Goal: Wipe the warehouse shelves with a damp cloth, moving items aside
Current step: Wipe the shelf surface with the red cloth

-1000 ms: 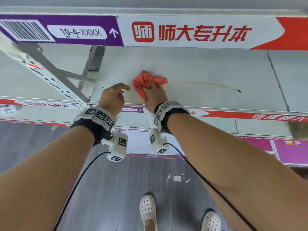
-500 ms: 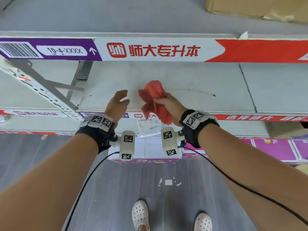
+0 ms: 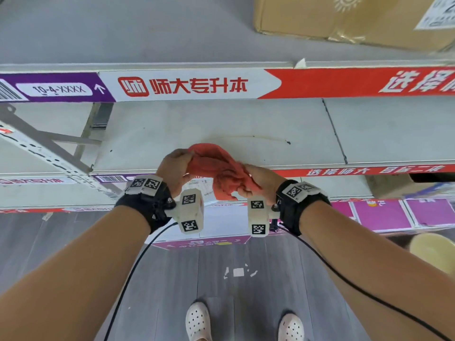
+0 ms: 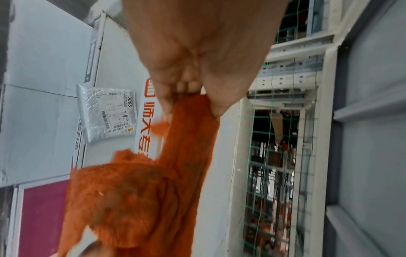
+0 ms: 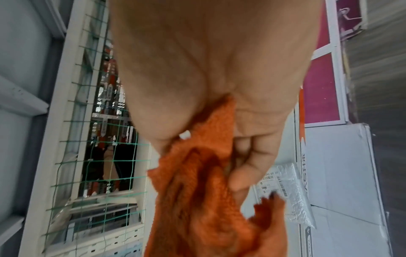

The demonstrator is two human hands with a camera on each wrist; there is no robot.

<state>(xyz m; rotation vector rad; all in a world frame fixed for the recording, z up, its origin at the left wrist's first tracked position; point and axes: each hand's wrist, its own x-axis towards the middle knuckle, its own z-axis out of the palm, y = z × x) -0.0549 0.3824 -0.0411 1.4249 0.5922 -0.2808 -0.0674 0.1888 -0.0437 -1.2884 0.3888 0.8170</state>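
Observation:
An orange-red cloth (image 3: 221, 168) hangs between both my hands, off the shelf, in front of the grey shelf board (image 3: 221, 124). My left hand (image 3: 176, 166) pinches one end of the cloth (image 4: 189, 139) between thumb and fingers. My right hand (image 3: 258, 180) grips the other, bunched end of the cloth (image 5: 202, 200). A thin brown streak (image 3: 258, 138) runs across the shelf board behind the cloth.
A cardboard box (image 3: 349, 18) stands on the upper shelf at the right. A plastic-wrapped parcel (image 4: 107, 113) lies on white cartons on the lower shelf. Magenta boxes (image 3: 384, 214) sit low right. A slotted upright (image 3: 44, 153) stands at the left. Green netting (image 5: 98, 173) backs the shelves.
The right hand lifted the cloth off the shelf board and drew it toward me. The left hand came over and took hold of its other end. My view tilted up.

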